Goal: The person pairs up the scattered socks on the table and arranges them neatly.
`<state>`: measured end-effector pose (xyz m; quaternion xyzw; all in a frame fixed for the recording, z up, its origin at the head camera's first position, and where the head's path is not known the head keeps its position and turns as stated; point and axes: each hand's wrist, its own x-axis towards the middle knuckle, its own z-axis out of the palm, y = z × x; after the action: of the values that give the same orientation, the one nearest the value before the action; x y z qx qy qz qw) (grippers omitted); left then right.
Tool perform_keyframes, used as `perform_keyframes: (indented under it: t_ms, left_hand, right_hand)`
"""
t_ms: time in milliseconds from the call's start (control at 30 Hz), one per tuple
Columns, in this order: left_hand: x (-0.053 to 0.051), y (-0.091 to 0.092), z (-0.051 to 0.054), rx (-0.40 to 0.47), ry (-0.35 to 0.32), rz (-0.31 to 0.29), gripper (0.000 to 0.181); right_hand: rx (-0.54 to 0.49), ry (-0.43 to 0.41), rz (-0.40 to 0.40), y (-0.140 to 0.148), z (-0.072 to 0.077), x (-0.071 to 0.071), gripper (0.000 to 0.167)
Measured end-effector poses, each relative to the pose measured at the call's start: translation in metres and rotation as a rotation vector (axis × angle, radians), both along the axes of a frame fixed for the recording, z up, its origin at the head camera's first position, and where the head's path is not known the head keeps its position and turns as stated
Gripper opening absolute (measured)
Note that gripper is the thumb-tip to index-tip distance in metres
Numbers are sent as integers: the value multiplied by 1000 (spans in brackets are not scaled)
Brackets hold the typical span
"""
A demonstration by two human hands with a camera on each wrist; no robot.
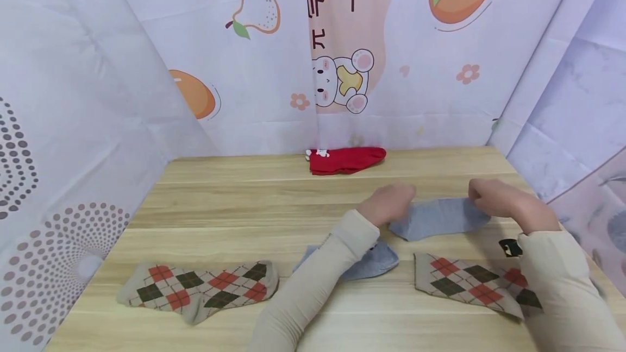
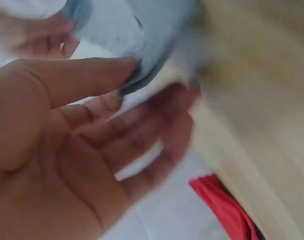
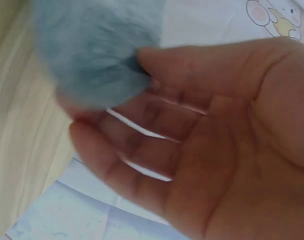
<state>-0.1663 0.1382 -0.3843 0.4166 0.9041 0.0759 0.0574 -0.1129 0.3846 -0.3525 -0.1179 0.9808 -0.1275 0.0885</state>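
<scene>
A light blue sock (image 1: 437,219) is stretched between both hands, just over the right part of the table. My left hand (image 1: 389,202) pinches its left end between thumb and fingers, as the left wrist view shows with the sock (image 2: 127,35) in close. At the other end my right hand (image 1: 499,198) pinches the sock (image 3: 97,55) between thumb and index finger, the remaining fingers loosely bent. Beneath the left forearm lies another blue sock (image 1: 374,262), partly covered by the sleeve. An argyle sock (image 1: 462,281) lies by the right forearm, which hides part of it.
A second argyle sock (image 1: 195,289) lies flat at the front left of the wooden table (image 1: 235,194). Near the back edge rests a red sock (image 1: 344,161). Printed white curtains (image 1: 235,86) stand behind the table and along its sides.
</scene>
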Motion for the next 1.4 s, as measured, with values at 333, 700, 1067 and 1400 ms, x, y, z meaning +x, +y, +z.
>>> perform_keyframes:
  t_ms: [333,700,1067,1400]
  left_hand:
    - [-28,-40,24,223,-189,-2,12]
    - [-38,-61,34,244,-195,43,14]
    - [-32,-95,37,212,-217,32,18]
    - [-22,-135,34,206,-172,-75,12]
  right_hand:
    - [-71,129,-110,-10,5,-5,20]
    - [-73,182,-77,-16,8,-9,19]
    - [-89,183,-29,-29,12,-7,15]
    - [-110,157,29,-55,16,2,8]
